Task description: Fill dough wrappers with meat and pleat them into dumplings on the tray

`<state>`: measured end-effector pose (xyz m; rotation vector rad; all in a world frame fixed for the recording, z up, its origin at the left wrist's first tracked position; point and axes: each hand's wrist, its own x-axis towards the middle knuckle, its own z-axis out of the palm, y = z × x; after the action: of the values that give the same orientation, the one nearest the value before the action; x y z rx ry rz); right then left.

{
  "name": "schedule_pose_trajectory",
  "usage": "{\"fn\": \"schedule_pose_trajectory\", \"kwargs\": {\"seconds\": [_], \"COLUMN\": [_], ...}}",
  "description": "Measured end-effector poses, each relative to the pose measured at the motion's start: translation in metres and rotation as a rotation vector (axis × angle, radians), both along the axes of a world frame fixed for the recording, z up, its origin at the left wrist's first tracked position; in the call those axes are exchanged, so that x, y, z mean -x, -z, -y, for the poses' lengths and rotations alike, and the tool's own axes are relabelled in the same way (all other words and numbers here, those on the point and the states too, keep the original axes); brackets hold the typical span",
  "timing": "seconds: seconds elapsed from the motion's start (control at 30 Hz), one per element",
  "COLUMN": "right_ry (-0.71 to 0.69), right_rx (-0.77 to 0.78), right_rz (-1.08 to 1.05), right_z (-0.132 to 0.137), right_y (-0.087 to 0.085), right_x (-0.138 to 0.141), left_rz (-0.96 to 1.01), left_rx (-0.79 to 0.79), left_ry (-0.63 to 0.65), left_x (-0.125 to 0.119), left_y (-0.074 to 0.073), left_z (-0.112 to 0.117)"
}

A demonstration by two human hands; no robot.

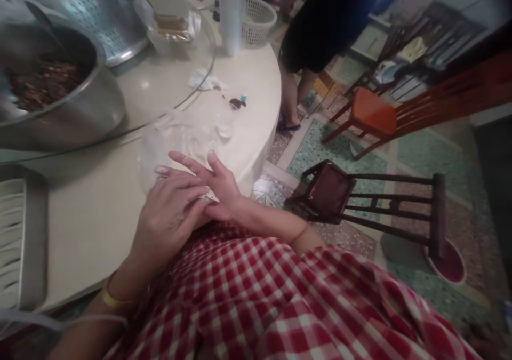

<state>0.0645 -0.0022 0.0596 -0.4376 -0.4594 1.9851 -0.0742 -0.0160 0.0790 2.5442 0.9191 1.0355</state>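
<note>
My left hand (164, 216) lies across my right hand (224, 184) just in front of my body, at the table's edge. The left fingers are stretched out and rest on the right palm, with the thumb below them. My right hand is open, its fingers spread and partly covered by the left. Whitish residue clings to the fingertips. I make out no object in either hand. Just beyond the hands, a crumpled clear plastic bag (176, 136) lies on the cream-coloured table (88, 216).
At left stand a metal pot (104, 104) of chopped brown filling and a metal tray (34, 237) of pale strips. Farther off are a plastic-film roll (231, 21), a white basket (262, 21) and dark scraps (237, 103). Chairs (328, 189) and another person's legs (294, 93) are at right.
</note>
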Motion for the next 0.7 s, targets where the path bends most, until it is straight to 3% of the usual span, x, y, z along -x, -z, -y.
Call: {"fn": "schedule_pose_trajectory", "kwargs": {"seconds": [0.17,0.33,0.53,0.7], "right_ry": [0.035,0.061,0.048,0.106], "right_rx": [-0.036,-0.011,0.105,0.031], "right_rz": [0.091,0.036,-0.046,0.096], "right_z": [-0.001,0.001,0.002,0.001], "right_y": [0.0,-0.006,-0.011,-0.006], "right_x": [-0.002,-0.003,-0.006,-0.006], "left_rz": [-0.247,-0.256,-0.291,-0.354], "left_rx": [-0.205,-0.323,-0.263,-0.172], "left_ry": [0.036,0.066,0.104,0.116], "left_x": [0.008,0.002,-0.002,-0.006], "left_y": [-0.011,-0.015,-0.023,-0.034], "left_z": [-0.013,-0.015,-0.019,-0.025]}}
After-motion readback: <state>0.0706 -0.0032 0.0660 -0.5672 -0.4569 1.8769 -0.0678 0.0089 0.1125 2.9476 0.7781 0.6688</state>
